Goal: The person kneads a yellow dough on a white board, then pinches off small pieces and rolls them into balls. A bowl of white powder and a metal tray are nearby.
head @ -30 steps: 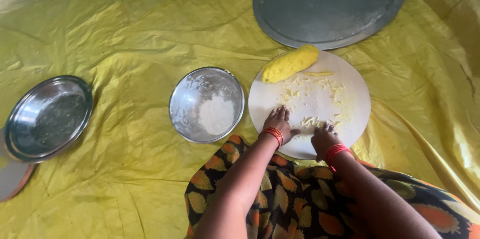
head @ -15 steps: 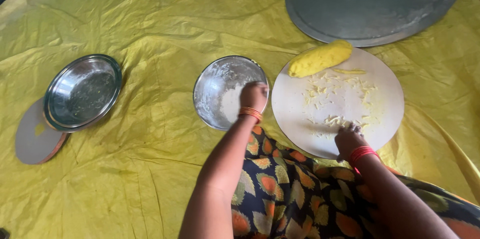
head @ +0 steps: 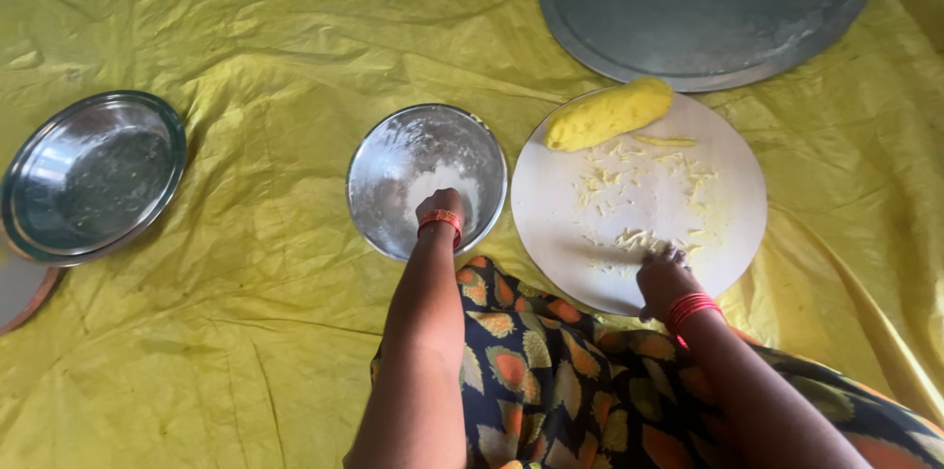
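My left hand (head: 440, 204) reaches down into a small steel bowl (head: 379, 184) that holds white flour; its fingers are hidden, dipped toward the flour. My right hand (head: 664, 275) rests with fingertips on the near edge of a round white board (head: 728, 184), touching yellow dough crumbs (head: 639, 238). A yellow dough roll (head: 608, 113) lies at the board's far edge. Both wrists wear red bangles.
A large round grey tray (head: 708, 2) lies beyond the board. A steel plate (head: 88, 174) sits at the left, with a brown-rimmed disc (head: 20, 292) partly under it. A crinkled yellow sheet (head: 246, 27) covers the floor. My patterned dress (head: 551, 381) is at the bottom.
My left hand moved from the board's edge over to the flour bowl and dipped in. My right hand stayed on the board's near edge.
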